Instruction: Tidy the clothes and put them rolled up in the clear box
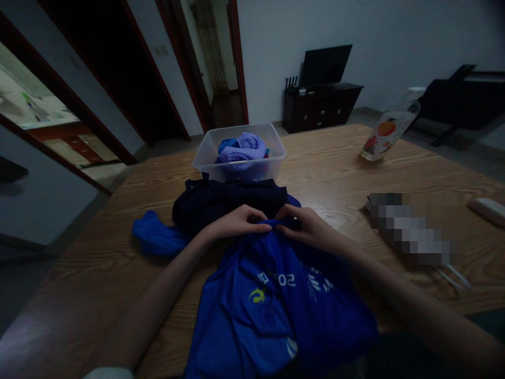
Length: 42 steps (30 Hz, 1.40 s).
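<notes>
A blue shirt (252, 310) with white and yellow prints lies bunched on the table in front of me, its lower part hanging toward my body. My left hand (241, 221) pinches the far edge of the cloth, thumb and fingers closed together. Right beside it, my right hand (302, 225) grips the same edge, the two thumbs almost meeting. Just beyond my hands is a dark navy folded garment (232, 196). A piece of blue cloth (158, 234) sticks out on its left.
Behind the dark garment stands a clear plastic bin (240, 168) holding purple and blue clothes. A bottle (389, 131) stands at the right back of the wooden table (327, 179). A blurred-out item with a white cord (453, 276) and a pale object (488, 210) lie at right.
</notes>
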Available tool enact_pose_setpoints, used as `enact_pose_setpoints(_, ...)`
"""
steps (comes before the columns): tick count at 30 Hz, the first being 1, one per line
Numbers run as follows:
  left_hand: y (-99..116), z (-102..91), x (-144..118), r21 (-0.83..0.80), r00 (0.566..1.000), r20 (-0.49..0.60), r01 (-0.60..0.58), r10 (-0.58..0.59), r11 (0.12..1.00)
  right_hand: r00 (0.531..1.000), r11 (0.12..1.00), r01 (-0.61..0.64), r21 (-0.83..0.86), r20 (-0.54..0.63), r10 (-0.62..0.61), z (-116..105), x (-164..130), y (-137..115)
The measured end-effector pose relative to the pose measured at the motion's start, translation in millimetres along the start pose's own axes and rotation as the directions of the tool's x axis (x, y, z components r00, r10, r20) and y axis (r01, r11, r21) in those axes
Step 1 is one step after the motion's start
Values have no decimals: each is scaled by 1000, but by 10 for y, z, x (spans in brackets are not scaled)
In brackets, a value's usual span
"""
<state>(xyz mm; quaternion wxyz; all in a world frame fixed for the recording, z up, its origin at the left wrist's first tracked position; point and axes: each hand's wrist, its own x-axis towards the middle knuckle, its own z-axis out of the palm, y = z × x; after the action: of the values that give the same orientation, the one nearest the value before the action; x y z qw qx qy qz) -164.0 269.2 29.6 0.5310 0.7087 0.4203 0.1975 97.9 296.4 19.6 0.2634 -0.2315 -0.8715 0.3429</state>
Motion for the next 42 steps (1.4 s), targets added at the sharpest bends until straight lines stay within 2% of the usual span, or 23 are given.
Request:
enact_pose_setpoints(5,17,-22,-9,34,1000,-16,10,-10,999,989,973,110,-205,-78,-128,89,-28,85)
enact_pose_setpoints(11,32,-46,-18,14,1000,26,-3,3,1000,951,876,265,-402,-43,-307,95,-36,71)
enact_pose_setpoints(14,38,-46,-21,-8,999,32,-8,9,1000,940,851,288,-439,-42,-339,78,-35,32)
enact_pose_setpoints(23,18,-37,-24,-52,999,48,-7,10,999,946,900,272,-341,-78,-315,87,-26,-21)
enact_pose_setpoints(25,15,-24,-24,-70,999,49,-11,15,997,960,938,241,-250,-80,-268,69,-18,-55)
enact_pose_setpoints(29,11,19,-23,-67,997,73,-2,7,998,995,983,88,-160,-30,-94,24,-6,-91)
enact_pose_setpoints(34,22,40,-33,39,998,57,-21,19,999,996,1000,-3,-24,86,5,23,-6,-36)
enact_pose_setpoints(39,25,43,-41,108,999,21,-37,35,993,989,991,-7,-134,146,26,4,-3,9)
enact_pose_setpoints(42,12,48,-32,96,1000,7,-28,28,995,989,993,19,-114,149,-1,-27,4,-1)
